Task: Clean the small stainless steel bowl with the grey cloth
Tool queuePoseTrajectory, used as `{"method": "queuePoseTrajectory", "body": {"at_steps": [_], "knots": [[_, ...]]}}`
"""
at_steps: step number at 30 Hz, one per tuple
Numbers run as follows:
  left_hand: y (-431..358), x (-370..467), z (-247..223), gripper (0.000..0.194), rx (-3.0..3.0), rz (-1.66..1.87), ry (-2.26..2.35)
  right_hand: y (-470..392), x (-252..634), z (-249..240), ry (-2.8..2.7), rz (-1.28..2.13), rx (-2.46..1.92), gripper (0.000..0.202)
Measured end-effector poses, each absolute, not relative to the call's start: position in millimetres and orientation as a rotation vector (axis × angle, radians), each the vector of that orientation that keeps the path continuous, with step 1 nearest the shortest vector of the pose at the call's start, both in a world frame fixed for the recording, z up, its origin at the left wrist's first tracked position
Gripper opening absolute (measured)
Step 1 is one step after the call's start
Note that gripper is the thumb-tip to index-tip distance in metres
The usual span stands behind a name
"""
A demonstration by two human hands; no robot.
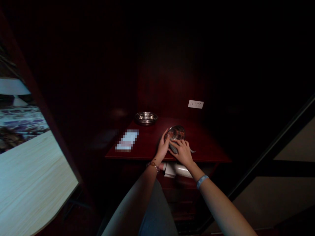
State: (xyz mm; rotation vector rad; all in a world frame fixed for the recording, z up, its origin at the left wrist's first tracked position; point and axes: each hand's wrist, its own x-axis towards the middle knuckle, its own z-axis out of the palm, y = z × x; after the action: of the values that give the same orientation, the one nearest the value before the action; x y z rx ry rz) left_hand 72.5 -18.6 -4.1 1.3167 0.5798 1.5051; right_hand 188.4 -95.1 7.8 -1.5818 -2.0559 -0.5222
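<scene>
A shiny metal bowl (177, 132) is tilted up over the dark red desk, its inside facing me. My left hand (162, 146) grips its left rim, with the thumb on the inner side. Against the bowl's lower edge, my right hand (182, 151) presses a grey cloth (173, 148), fingers bent over it. A thin end of the cloth sticks out to the right of that hand. Farther back on the left, several nested metal bowls (146, 118) sit on the desk.
The dark red desk (201, 144) has a pixelated flat item (127, 140) at its left. White rolls or papers (180, 170) lie on a shelf below. A socket plate (196, 104) is on the back wall. A pale wooden tabletop (36, 180) stands at the left.
</scene>
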Motion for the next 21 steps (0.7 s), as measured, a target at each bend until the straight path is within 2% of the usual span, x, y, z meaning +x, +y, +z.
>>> {"method": "queuePoseTrajectory", "body": {"at_steps": [10, 21], "knots": [[-20.5, 71.3, 1.6, 0.041, 1.249, 1.541, 0.658, -99.4, 184.8, 8.4, -1.952, -0.561, -1.586, 0.041], [-19.5, 70.2, -5.4, 0.039, 1.284, 1.498, 0.791, -98.7, 183.8, 5.1, -1.874, -0.612, -1.655, 0.05]]}}
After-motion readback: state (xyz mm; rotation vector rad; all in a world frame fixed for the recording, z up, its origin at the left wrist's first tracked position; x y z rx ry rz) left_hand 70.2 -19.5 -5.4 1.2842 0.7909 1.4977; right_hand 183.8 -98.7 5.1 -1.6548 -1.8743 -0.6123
